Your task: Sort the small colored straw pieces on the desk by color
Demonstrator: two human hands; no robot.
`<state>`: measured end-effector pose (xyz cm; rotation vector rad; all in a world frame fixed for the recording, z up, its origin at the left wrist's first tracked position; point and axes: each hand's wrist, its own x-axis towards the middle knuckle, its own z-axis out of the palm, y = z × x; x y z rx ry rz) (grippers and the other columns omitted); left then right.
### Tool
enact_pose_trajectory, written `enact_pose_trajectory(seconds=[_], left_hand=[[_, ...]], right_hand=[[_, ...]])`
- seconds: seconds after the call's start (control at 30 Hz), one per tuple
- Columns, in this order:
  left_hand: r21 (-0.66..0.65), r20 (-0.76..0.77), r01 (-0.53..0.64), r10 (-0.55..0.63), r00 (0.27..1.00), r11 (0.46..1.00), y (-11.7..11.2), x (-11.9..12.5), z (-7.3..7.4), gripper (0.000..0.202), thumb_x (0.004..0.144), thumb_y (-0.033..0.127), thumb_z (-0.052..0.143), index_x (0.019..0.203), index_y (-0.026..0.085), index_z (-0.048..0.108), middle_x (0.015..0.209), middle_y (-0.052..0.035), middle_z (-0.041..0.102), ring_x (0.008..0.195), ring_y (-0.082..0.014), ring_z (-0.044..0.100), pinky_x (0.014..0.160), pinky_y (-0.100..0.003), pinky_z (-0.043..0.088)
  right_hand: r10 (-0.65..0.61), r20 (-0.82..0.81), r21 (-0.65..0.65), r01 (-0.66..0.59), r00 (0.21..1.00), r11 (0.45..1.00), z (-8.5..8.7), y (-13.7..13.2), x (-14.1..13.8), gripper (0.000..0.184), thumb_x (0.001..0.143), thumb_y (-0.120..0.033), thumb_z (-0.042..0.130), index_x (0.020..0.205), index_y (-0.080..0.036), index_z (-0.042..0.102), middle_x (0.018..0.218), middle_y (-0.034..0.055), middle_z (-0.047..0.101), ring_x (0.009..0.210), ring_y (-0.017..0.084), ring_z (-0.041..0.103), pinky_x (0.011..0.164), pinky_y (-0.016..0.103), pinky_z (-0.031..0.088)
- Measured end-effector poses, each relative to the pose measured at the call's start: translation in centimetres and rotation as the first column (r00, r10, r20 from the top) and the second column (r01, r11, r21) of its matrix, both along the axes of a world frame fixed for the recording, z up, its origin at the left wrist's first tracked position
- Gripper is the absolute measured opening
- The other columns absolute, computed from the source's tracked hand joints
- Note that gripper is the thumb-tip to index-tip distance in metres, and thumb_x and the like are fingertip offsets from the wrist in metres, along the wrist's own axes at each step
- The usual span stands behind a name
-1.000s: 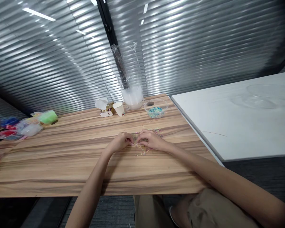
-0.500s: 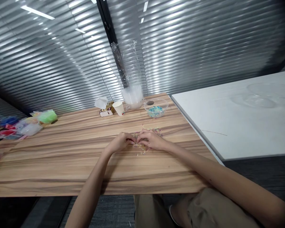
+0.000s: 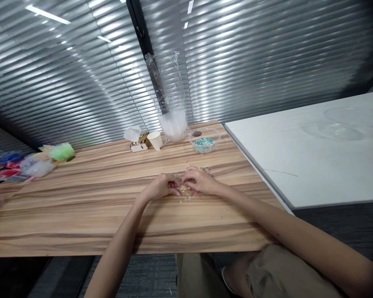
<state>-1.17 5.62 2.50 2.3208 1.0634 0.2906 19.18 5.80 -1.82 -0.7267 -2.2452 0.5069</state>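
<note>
A loose pile of small shiny shreds (image 3: 185,191), yellowish and pinkish, lies scattered on the wooden table. My left hand (image 3: 162,185) is at the pile's left side, fingers curled and thumb a little apart from them; I see nothing held in it. From the right, my right hand (image 3: 202,181) reaches over the pile with thumb and fingertips pinched together. Whatever is between those fingertips is too small to make out. A narrow gap separates the two hands.
Behind the pile stands a clear bowl (image 3: 214,140) with blue-green bits. Left of it are clear plastic-wrapped cups (image 3: 174,126), a paper cup (image 3: 155,141) and a tissue box (image 3: 140,145). Colourful bags (image 3: 40,167) lie far left. A white table (image 3: 313,165) adjoins on the right.
My hands, whose fingertips met over the shreds, have drawn slightly apart. The left thumb has moved away from its fingers; the right hand remains pinched.
</note>
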Motion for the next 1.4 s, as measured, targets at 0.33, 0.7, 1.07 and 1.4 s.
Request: enact_pose_trajectory(seconds=[0.33,0.7,1.07,1.4], left_hand=[[-0.022,0.038,0.036,-0.035,0.999,0.999,-0.2,0.3,-0.1,0.006,0.071,0.012,0.065,0.078,0.013,0.066,0.076,-0.0025,0.064,0.068,-0.0114,0.056,0.064,-0.019,0.042],[-0.012,0.051,0.048,-0.047,0.998,0.999,-0.3,0.6,0.0,0.012,0.073,0.006,0.058,0.076,0.014,0.066,0.076,-0.0021,0.064,0.069,-0.0112,0.056,0.065,-0.020,0.042],[-0.102,0.051,0.049,-0.044,0.998,0.994,0.1,-0.2,0.5,0.017,0.068,0.002,0.054,0.069,0.011,0.067,0.071,-0.0035,0.066,0.066,-0.0118,0.059,0.063,-0.019,0.044],[-0.163,-0.092,-0.059,0.044,0.995,0.985,-0.1,-2.4,3.0,0.011,0.069,0.010,0.061,0.074,0.013,0.071,0.072,-0.0037,0.070,0.067,-0.0138,0.062,0.061,-0.018,0.044]], right_hand=[[-0.028,0.007,0.012,0.028,1.000,1.000,0.0,-0.1,0.1,0.020,0.078,-0.003,0.056,0.082,-0.019,0.067,0.080,0.0022,0.060,0.079,0.015,0.054,0.069,0.024,0.040],[-0.039,0.017,-0.015,0.039,0.999,0.999,0.3,-0.2,0.0,0.018,0.076,-0.003,0.059,0.081,-0.018,0.067,0.080,0.0023,0.059,0.081,0.015,0.054,0.070,0.024,0.039],[-0.027,-0.004,0.010,0.027,1.000,1.000,0.4,-0.3,0.1,0.015,0.077,-0.003,0.059,0.080,-0.016,0.067,0.079,0.0035,0.061,0.081,0.016,0.055,0.073,0.026,0.042],[-0.051,0.002,0.018,0.051,0.999,0.999,0.2,-0.2,0.1,0.013,0.079,-0.008,0.059,0.084,-0.016,0.067,0.085,0.0049,0.062,0.086,0.017,0.056,0.077,0.028,0.043]])
